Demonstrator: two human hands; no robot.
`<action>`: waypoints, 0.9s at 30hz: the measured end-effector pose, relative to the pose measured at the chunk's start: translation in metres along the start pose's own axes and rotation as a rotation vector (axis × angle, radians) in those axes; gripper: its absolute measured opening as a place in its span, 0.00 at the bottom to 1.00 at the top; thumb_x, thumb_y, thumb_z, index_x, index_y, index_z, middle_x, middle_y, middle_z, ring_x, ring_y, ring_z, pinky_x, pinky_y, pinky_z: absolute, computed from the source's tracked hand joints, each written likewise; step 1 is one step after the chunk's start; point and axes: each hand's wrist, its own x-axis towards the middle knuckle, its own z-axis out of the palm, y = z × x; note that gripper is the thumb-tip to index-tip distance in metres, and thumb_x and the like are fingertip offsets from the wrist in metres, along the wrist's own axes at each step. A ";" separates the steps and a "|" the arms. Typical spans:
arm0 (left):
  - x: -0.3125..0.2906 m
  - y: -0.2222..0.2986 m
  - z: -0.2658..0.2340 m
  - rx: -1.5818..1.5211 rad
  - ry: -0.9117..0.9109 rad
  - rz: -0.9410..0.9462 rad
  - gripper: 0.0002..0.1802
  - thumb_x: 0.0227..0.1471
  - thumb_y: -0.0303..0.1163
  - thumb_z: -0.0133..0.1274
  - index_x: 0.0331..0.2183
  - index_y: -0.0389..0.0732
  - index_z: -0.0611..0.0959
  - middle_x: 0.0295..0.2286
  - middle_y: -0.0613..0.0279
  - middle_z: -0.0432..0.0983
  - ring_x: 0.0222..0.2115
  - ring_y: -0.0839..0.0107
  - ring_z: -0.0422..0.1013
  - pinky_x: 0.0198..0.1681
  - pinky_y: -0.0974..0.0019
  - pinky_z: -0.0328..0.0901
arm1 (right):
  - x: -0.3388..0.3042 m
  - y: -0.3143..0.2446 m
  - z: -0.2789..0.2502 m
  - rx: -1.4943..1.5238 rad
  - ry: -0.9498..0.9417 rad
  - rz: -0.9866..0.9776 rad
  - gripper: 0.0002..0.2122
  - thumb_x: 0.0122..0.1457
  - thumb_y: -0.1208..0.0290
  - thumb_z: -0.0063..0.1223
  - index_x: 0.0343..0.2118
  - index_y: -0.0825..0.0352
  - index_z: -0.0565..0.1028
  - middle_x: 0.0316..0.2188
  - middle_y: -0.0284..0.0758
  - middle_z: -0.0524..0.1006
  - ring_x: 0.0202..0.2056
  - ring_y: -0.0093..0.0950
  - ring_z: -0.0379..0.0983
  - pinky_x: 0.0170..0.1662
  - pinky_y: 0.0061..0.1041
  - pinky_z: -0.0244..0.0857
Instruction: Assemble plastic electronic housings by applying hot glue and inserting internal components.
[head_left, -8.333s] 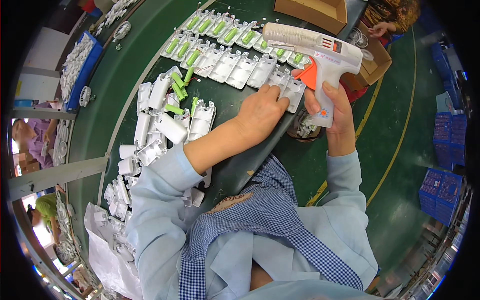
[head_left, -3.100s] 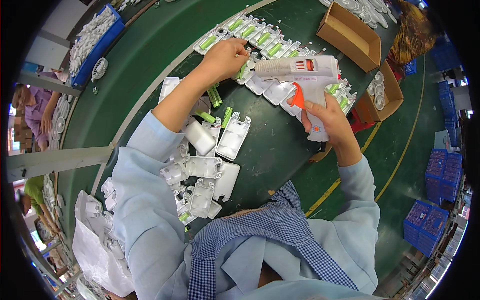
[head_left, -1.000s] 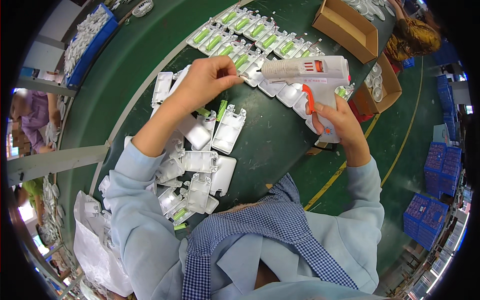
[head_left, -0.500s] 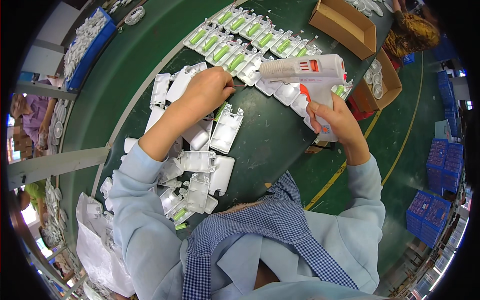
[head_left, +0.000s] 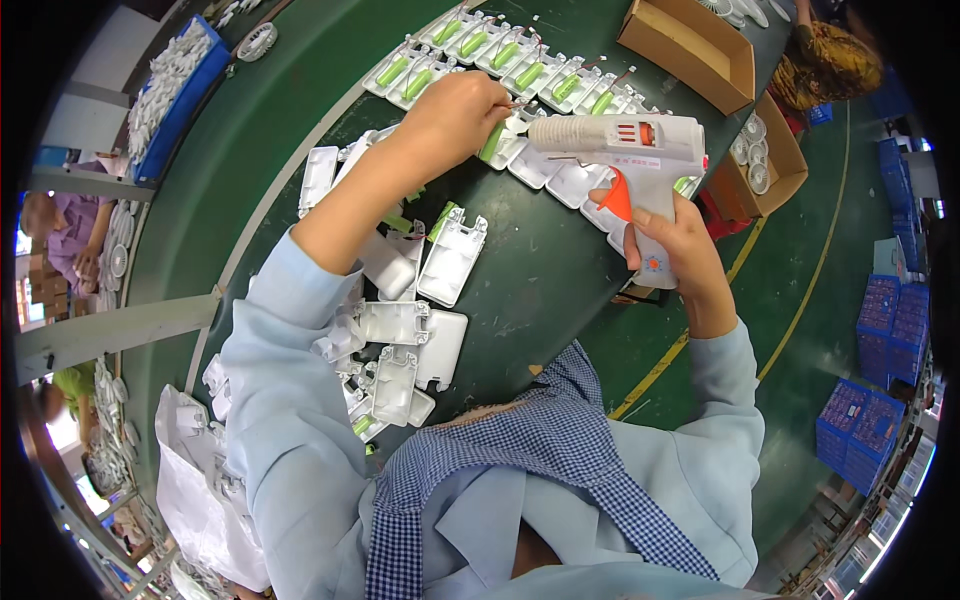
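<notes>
My left hand [head_left: 452,122] is above the rows of white plastic housings. Its fingers are pinched on the thin wires of a green cylindrical battery [head_left: 491,143], which hangs tilted beside an open housing [head_left: 512,140]. In my right hand [head_left: 682,240] is a white hot glue gun [head_left: 625,138] with an orange trigger, its nozzle end pointing left over the row. Several housings at the back hold green batteries [head_left: 528,76] with thin wires sticking up. Those under the gun, such as one white housing [head_left: 575,186], show no battery where visible.
A loose pile of white housings [head_left: 395,385] with some green batteries covers the table's left side. An open cardboard box [head_left: 690,55] stands at the back right; another box [head_left: 775,165] holds round white parts. A metal bar [head_left: 120,330] crosses at left. Other people sit farther off.
My left hand has moved up and right from the loose pile to the row, bringing the green battery by its wires. The glue gun has shifted slightly right and down.
</notes>
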 end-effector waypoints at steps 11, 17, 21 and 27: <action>0.006 -0.012 0.042 0.208 0.151 0.222 0.02 0.42 0.31 0.58 0.23 0.44 0.82 0.26 0.65 0.72 0.34 0.64 0.70 0.30 0.62 0.68 | -0.005 0.003 -0.001 0.045 0.004 0.050 0.21 0.57 0.69 0.52 0.50 0.76 0.64 0.43 0.42 0.77 0.19 0.21 0.70 0.25 0.19 0.66; 0.006 -0.010 0.044 0.246 0.188 0.228 0.04 0.40 0.28 0.61 0.24 0.46 0.83 0.27 0.68 0.72 0.33 0.66 0.69 0.30 0.65 0.68 | -0.008 0.005 0.001 0.049 0.023 0.028 0.20 0.57 0.69 0.52 0.50 0.76 0.64 0.39 0.41 0.77 0.19 0.22 0.71 0.25 0.20 0.67; 0.002 -0.007 0.043 0.240 0.204 0.258 0.02 0.41 0.31 0.57 0.21 0.45 0.83 0.25 0.66 0.71 0.33 0.65 0.69 0.31 0.64 0.68 | -0.011 0.012 0.001 0.089 0.014 0.029 0.19 0.57 0.69 0.52 0.48 0.76 0.65 0.33 0.39 0.76 0.19 0.23 0.72 0.24 0.21 0.66; 0.003 0.011 0.013 0.170 0.290 0.247 0.07 0.42 0.26 0.60 0.29 0.42 0.83 0.28 0.63 0.73 0.33 0.62 0.70 0.35 0.62 0.67 | -0.009 0.018 -0.006 0.151 0.044 0.041 0.19 0.57 0.67 0.53 0.46 0.74 0.67 0.22 0.38 0.75 0.18 0.24 0.72 0.23 0.21 0.66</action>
